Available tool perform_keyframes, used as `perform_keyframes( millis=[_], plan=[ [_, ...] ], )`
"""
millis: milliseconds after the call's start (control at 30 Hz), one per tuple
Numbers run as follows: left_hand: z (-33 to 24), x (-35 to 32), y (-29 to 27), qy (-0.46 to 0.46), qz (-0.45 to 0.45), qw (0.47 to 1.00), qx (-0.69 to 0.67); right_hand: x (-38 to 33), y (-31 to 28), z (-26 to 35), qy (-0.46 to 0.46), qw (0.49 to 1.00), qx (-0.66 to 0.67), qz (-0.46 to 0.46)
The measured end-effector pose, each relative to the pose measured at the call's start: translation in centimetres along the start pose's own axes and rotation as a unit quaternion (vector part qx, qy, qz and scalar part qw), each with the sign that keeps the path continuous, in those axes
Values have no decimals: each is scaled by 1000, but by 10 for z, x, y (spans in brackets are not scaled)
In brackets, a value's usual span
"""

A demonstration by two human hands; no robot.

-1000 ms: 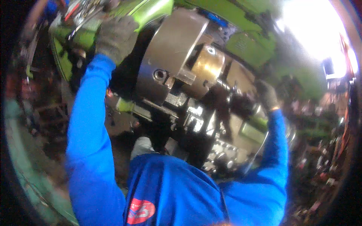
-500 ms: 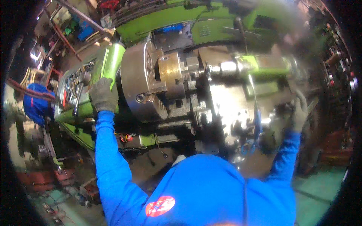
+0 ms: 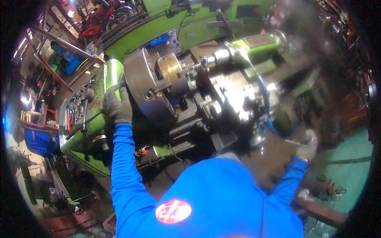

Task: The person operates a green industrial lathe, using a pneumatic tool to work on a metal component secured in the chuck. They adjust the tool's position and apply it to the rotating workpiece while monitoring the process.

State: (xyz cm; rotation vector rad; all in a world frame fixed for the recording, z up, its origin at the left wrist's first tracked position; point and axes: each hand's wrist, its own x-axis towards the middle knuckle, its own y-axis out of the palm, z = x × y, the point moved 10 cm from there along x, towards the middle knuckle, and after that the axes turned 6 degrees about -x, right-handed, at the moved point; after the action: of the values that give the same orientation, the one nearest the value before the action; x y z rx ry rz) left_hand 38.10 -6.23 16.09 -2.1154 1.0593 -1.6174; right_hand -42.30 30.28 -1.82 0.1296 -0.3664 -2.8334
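While the grey-gloved left hand (image 3: 118, 105) is laid on the green headstock (image 3: 114, 70), its fingers are seen parted, green paint showing between them, nothing clasped. Just right of these fingers, the broad steel chuck (image 3: 137, 73) is mounted; past it, farther from the fingers, a gold-coloured cylinder (image 3: 168, 66) is seen at the chuck's face. Left of the same fingers, hand tools (image 3: 74, 108) are heaped on the headstock top, a dark-handled wrench (image 3: 84, 116) being set nearest. Well beyond, farther left, a blue bundle (image 3: 39, 141) is noted. The right hand (image 3: 308, 146), also gloved, is held low and well apart from the chuck; its fingers are blurred, apparently bent. A thin pale rod (image 3: 293, 142) is seen ending at them; whether it is gripped or only touched cannot be told. Up and left of the right fingers, a blue hose (image 3: 265, 95) is draped down, and past it the steel carriage (image 3: 228, 89) is lit by strong glare. Farther above those fingers, the green tailstock (image 3: 258, 45) is placed in line with the cylinder. To their right, green floor (image 3: 353, 142) is exposed; below them, a rust-brown beam (image 3: 321, 213) is laid.
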Motion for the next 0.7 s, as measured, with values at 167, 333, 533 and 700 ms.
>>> perform_keyframes(
  millis=[167, 333, 533, 700],
  plan=[
    [-97, -15, 21, 46, -52, 988, -138, -25, -19, 62, -147, 957, -242, 59],
    [-133, -11, 25, 34, -39, 999, -3, -41, 2, 57, 16, 995, -94, -19],
    [-119, -10, 47, -61, -11, 996, 67, -11, 74, 58, 4, 986, -167, 28],
    [-125, -5, 53, -99, -28, 990, 93, 61, 148, 20, -36, 979, -171, 101]
  ],
)
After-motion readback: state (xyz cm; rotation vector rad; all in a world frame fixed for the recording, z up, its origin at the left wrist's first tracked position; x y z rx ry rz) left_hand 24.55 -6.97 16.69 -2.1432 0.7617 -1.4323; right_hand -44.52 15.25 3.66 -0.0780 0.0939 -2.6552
